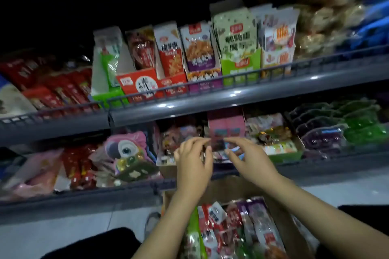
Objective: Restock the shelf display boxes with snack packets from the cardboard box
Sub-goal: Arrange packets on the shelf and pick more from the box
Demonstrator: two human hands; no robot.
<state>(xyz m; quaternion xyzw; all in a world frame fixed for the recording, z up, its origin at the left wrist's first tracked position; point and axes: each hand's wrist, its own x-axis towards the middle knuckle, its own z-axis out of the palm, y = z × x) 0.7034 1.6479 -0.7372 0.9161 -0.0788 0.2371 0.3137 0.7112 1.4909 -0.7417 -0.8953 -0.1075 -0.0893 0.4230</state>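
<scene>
Both my hands reach up to the lower shelf. My left hand [192,164] and my right hand [248,160] together pinch a small dark snack packet [219,143] by its side edges, just in front of a pink display box [226,125]. Below my forearms sits the open cardboard box [288,227], filled with several red, purple and green snack packets [237,229]. On the upper shelf, a row of display boxes [202,59] stands with upright packets.
A grey wire rail [210,86] fronts the upper shelf. A pink parrot-shaped bag [124,149] lies left of my hands, red packets [80,166] further left. Purple and green jelly packs [336,130] lie at right. Pale floor tiles [63,229] show below.
</scene>
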